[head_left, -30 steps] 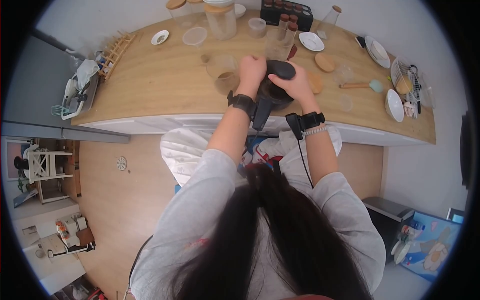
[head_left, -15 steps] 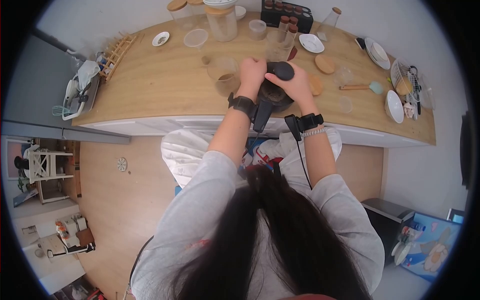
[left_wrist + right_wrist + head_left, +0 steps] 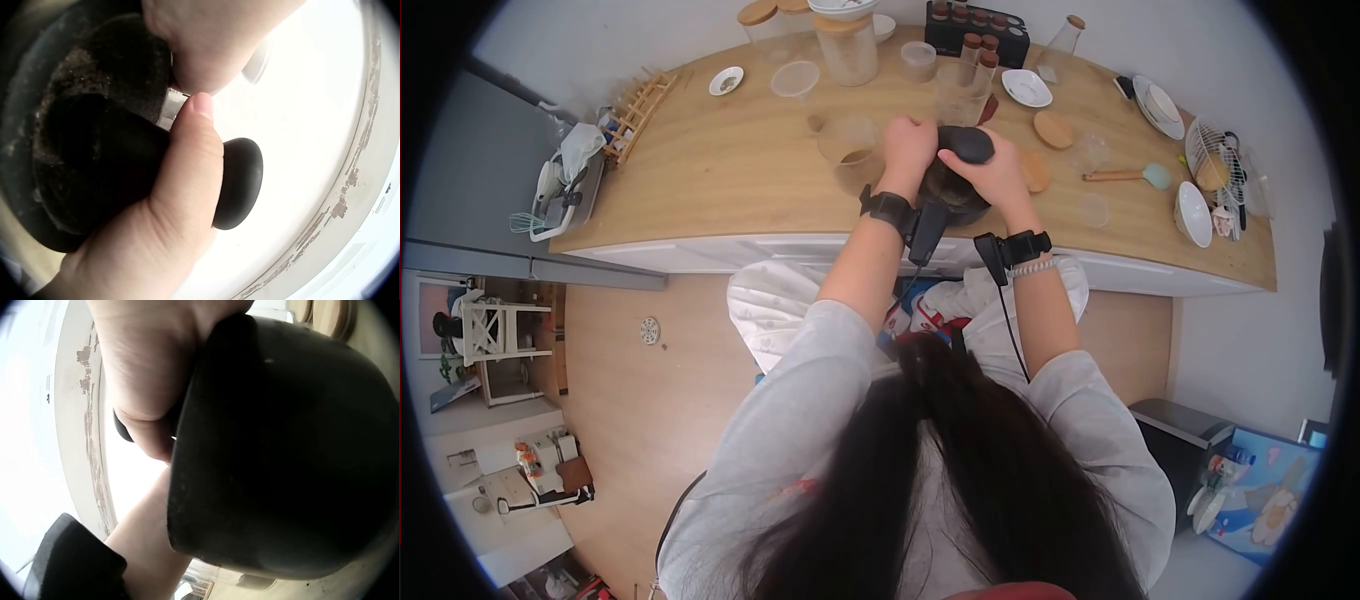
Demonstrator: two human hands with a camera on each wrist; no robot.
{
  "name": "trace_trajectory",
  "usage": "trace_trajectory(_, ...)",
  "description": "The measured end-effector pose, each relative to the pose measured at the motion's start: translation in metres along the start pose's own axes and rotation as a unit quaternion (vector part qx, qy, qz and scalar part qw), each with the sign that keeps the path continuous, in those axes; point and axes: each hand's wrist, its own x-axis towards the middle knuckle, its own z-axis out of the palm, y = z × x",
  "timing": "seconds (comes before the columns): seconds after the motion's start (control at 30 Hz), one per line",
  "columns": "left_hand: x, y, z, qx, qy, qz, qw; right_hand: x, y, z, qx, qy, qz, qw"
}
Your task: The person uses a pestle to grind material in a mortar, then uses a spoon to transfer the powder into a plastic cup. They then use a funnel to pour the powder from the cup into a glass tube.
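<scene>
Near the counter's front edge is a black bowl [image 3: 960, 205], its mouth tilted towards the person; brownish residue shows inside. The right hand [image 3: 1000, 170] grips a black pestle [image 3: 973, 145] below its rounded knob. In the left wrist view the right hand's thumb [image 3: 194, 150] lies across the pestle [image 3: 240, 181], whose lower end is in the bowl [image 3: 37, 212]. The left hand [image 3: 910, 152] is curled at the bowl's left rim, and in the left wrist view this hand [image 3: 206, 37] covers part of it. The bowl's outside [image 3: 287, 456] fills much of the right wrist view.
Left of the hands stands a clear container [image 3: 850, 145] with brown contents. Behind are a tall jar [image 3: 847, 55], a clear cup [image 3: 960, 95] and a white dish [image 3: 1027, 88]. To the right are wooden lids [image 3: 1053, 130], a spatula [image 3: 1155, 176] and a white bowl [image 3: 1192, 214].
The pestle's knob has shifted slightly to the right along with the right hand, and its tilt has changed. The left hand keeps its place at the bowl. The whole head view has moved slightly.
</scene>
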Motion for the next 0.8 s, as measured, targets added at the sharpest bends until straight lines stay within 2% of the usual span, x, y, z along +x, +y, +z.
trace_trajectory(0.1,0.001,-0.004,0.002,-0.01,0.001,-0.001,1.0,0.003,0.007,0.001,-0.002,0.015,-0.019,1.0)
trace_trajectory(0.2,0.003,-0.006,0.004,-0.01,0.002,0.002,1.0,0.0,-0.01,-0.004,-0.021,-0.051,0.001,0.998)
trace_trajectory(0.3,0.001,-0.003,0.002,0.001,0.009,0.002,1.0,0.001,0.001,-0.002,0.015,-0.022,0.011,1.0)
trace_trajectory(0.4,0.002,-0.006,0.003,-0.016,0.002,0.003,1.0,0.003,0.003,-0.002,-0.016,-0.001,-0.007,1.0)
trace_trajectory(0.5,0.001,-0.004,0.002,-0.006,0.009,0.001,1.0,0.003,-0.002,-0.005,0.004,-0.094,0.011,0.996)
trace_trajectory(0.6,0.005,-0.007,0.004,-0.004,-0.004,0.005,1.0,0.002,-0.002,-0.004,0.075,-0.061,0.05,0.994)
trace_trajectory(0.7,0.001,-0.002,0.001,-0.003,-0.004,-0.003,1.0,0.002,-0.003,-0.003,0.009,-0.019,0.021,1.0)
trace_trajectory(0.8,0.003,-0.007,0.004,-0.006,0.008,-0.007,1.0,0.003,-0.005,-0.005,0.017,-0.073,0.005,0.997)
